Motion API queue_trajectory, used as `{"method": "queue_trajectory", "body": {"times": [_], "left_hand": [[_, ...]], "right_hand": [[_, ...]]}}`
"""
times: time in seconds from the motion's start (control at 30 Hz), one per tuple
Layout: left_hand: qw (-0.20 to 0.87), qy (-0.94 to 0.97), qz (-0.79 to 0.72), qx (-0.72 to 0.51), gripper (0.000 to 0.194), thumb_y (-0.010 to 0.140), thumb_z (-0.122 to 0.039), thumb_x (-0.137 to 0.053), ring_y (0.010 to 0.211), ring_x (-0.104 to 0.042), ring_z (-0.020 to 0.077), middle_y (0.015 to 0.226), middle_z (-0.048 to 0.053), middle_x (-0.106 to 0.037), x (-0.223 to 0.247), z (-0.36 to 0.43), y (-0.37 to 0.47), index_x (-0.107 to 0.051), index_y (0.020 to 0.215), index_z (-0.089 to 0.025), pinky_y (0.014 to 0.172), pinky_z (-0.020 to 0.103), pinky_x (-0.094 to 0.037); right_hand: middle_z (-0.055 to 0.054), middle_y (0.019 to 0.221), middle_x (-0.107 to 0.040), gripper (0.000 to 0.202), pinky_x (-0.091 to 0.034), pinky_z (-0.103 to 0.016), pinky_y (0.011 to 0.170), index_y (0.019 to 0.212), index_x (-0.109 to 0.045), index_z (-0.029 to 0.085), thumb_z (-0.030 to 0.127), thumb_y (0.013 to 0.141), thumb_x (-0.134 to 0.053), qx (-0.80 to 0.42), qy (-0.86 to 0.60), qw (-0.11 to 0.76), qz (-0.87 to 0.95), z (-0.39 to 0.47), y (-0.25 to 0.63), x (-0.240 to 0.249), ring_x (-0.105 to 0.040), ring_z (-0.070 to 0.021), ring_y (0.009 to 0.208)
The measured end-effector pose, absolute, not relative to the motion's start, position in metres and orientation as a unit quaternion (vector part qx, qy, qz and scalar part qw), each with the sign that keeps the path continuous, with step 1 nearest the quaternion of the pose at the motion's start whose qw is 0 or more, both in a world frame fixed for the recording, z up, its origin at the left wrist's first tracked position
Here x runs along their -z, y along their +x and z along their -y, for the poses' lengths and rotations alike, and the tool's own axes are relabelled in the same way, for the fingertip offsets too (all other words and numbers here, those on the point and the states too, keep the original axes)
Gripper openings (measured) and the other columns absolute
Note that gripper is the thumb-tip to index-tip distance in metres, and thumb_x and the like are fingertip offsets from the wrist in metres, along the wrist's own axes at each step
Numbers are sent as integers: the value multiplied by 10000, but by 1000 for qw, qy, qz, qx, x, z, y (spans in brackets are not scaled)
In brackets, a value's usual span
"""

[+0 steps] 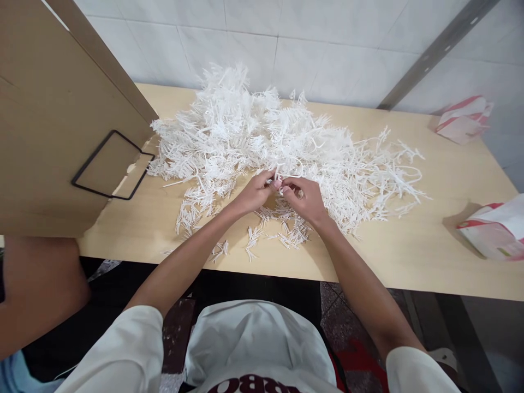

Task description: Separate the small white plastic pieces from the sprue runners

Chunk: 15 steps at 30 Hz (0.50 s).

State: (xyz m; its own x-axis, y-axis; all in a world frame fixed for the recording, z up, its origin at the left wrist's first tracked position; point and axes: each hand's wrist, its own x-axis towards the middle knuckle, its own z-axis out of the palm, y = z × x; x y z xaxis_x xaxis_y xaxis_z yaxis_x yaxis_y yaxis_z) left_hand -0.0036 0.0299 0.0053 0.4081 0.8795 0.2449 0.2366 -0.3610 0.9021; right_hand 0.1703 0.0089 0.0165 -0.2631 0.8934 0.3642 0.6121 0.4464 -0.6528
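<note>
A large heap of white branching plastic pieces point(254, 131) spreads over the light wooden table point(409, 251). At its front edge my left hand point(260, 191) and my right hand point(303, 197) meet, fingertips nearly touching. Both hands have their fingers pinched on a small white piece point(279, 177), partly hidden by the fingers. Several loose white sprigs point(254, 240) lie on the table below and beside my wrists.
A tall cardboard sheet point(61, 120) with a black wire frame point(96, 191) stands on the left. Two red-and-white bags point(464, 119) point(497, 229) sit on the right. A tiled wall point(327, 49) rises behind. Another person's arm point(45, 295) shows at lower left.
</note>
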Motion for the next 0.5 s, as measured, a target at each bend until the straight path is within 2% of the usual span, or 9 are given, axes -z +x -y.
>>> {"method": "queue_trajectory", "body": {"times": [0.13,0.23,0.3,0.4,0.5], "left_hand": [[400,724,-399,-396,408,912,-567,-464,805,-522,170,813,34,-540,-4,-31,-5,-531,832,-172,768,306,-416],[358,746,-403,-390,325,946,-468,-436,786,-522,177,788,37,-545,-1,-30,-5,-507,809,-182,752,318,-415],[319,767,-399,-387,319,956,-443,-421,803,-522,189,789,49,-553,0,-28,-3,-503,789,-183,757,332,-421],[316,763,-397,-401,363,941,-512,-445,804,-526,178,816,52,-566,-4,-25,-2,-512,810,-181,761,323,-431],[392,722,-392,-414,406,864,-581,-565,802,-560,148,884,36,-613,-13,-25,-4,-542,916,-179,749,280,-445]], "right_hand": [[4,728,-694,187,-422,-247,630,840,-687,198,355,846,-583,-219,-470,331,789,-11,172,-18,-556,-112,613],[28,673,-672,183,-405,-239,609,825,-691,208,321,866,-553,-213,-458,309,806,-11,172,-15,-525,-94,567],[43,615,-638,138,-394,-240,594,774,-683,207,270,826,-572,-197,-462,310,808,-10,170,-14,-496,-88,536],[45,580,-612,88,-401,-243,577,706,-666,201,223,763,-604,-178,-485,355,779,-7,166,-15,-485,-86,518],[22,651,-661,110,-434,-237,556,749,-684,200,279,793,-621,-194,-497,428,730,-5,166,-17,-524,-90,540]]}}
